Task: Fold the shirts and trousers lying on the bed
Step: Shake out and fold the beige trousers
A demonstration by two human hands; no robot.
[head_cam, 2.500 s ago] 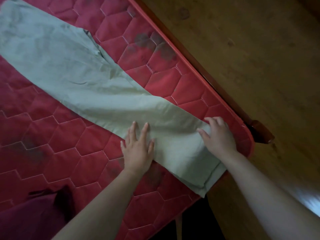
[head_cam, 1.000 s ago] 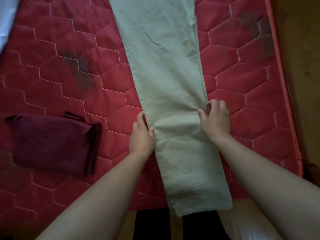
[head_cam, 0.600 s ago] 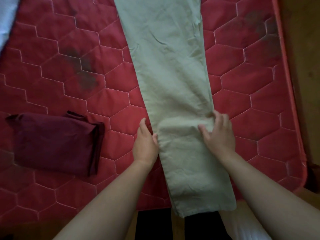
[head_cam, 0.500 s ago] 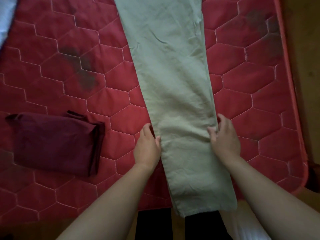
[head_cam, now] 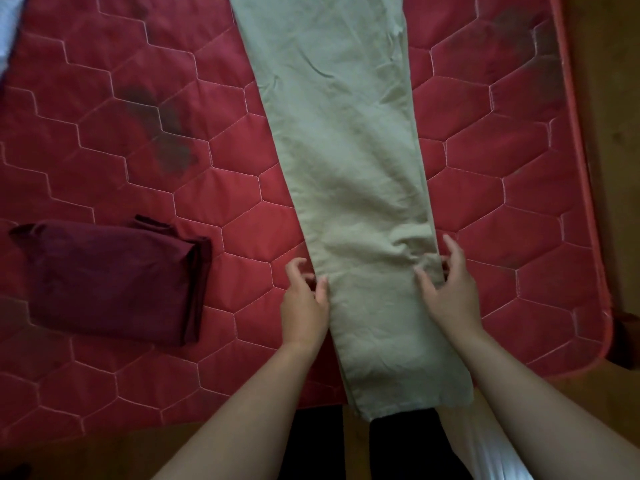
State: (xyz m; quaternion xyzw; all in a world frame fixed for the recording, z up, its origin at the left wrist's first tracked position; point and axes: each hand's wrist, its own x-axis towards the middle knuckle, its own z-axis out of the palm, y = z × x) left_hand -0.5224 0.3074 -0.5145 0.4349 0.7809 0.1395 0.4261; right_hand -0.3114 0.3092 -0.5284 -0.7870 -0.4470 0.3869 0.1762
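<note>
Here the pale green cotton trousers (head_cam: 346,168), seemingly doubled leg on leg, run down the red quilted bed (head_cam: 519,237) from 12 o'clock to 6 o'clock, with the hems just over its near edge. The left hand (head_cam: 304,303) and right hand (head_cam: 450,292) each take one side edge of the leg, the grip narrow and pinching cloth, probably to lift a straight crosswise fold. A folded maroon shirt (head_cam: 114,282) lies well apart at 9 o'clock, apparently finished and set aside.

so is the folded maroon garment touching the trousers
No, the folded maroon garment lies left of the pale green trousers, with red mattress showing between them.
</note>
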